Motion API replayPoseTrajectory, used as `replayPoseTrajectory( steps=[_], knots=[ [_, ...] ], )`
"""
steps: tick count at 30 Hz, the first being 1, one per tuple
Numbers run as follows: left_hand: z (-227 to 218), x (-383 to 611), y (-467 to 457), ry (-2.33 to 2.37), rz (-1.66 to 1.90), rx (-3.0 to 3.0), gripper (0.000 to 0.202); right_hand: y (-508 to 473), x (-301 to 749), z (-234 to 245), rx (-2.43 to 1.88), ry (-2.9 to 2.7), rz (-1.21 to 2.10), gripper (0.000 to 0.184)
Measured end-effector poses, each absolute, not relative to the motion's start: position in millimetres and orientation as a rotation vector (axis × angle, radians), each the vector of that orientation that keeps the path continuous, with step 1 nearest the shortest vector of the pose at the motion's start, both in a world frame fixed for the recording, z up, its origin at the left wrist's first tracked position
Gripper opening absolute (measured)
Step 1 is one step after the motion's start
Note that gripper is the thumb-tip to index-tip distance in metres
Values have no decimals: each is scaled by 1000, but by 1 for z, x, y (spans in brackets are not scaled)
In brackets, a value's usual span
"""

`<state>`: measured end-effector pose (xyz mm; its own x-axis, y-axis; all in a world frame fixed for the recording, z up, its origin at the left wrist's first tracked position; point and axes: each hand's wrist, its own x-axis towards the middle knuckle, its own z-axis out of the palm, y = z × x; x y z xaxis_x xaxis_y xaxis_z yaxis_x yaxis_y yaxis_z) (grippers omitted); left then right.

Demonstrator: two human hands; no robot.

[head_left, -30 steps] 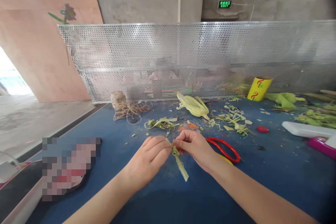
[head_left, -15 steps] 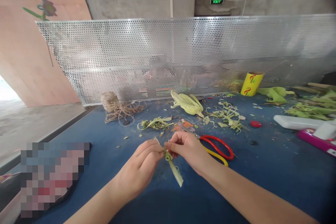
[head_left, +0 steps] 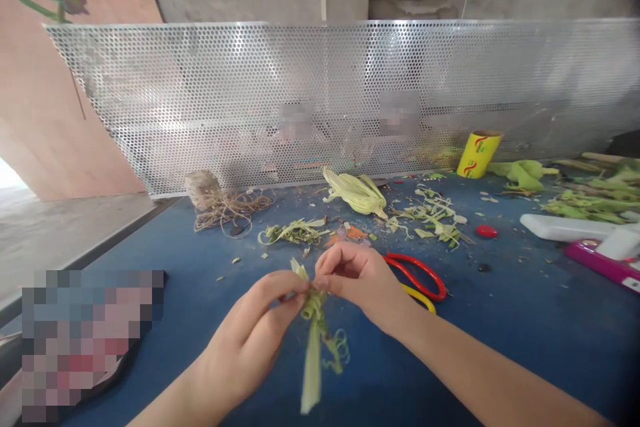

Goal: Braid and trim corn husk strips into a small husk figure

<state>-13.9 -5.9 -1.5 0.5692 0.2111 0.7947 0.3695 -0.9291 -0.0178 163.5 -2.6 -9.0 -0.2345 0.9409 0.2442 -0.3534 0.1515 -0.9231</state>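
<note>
Between my two hands hangs a pale green corn husk strip (head_left: pixel 311 360), with a rolled knot near my fingertips and thin curls dangling beside it. My left hand (head_left: pixel 265 323) is closed, thumb and forefinger pinching the husk from the left. From the right, my right hand (head_left: pixel 355 280) pinches the same piece, its fingers bent; the exact grip is partly hidden. Just behind my right wrist lie scissors with red and yellow handles (head_left: pixel 417 277), partly covered by the hand. Beyond my hands sit a heap of husk shreds (head_left: pixel 295 232) and a whole corn husk (head_left: pixel 355 193).
A perforated metal screen (head_left: pixel 240 93) borders the table's far side. Twine (head_left: pixel 230 210) lies back left, a yellow roll (head_left: pixel 479 155) back right. Further right are a white and purple tool (head_left: pixel 600 263), a red round piece (head_left: pixel 487 231) and green husks (head_left: pixel 595 197). A pixelated item lies left.
The husk piece has turned, so its long strip now hangs almost straight down and its curls show. Both hands keep pinching it, with slightly shifted fingers. The view has tilted a little.
</note>
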Motion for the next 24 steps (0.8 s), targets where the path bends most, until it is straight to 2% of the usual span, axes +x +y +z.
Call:
replayPoseTrajectory(
  steps=[6,15,20,24],
  knots=[
    [-6,-12,-7,-705,-1441,-2711,20,-7,163,-3,-738,-1230,1486,20],
    [4,-11,-7,-681,-1417,-2836,15,-7,175,2,-743,-1346,1684,11],
    [12,-12,-12,-357,-1238,-2954,20,-5,185,3,-749,-1507,1870,13],
    [17,-11,-14,-324,-1059,-3135,30,-7,190,3,-835,-1645,1914,14]
  ],
)
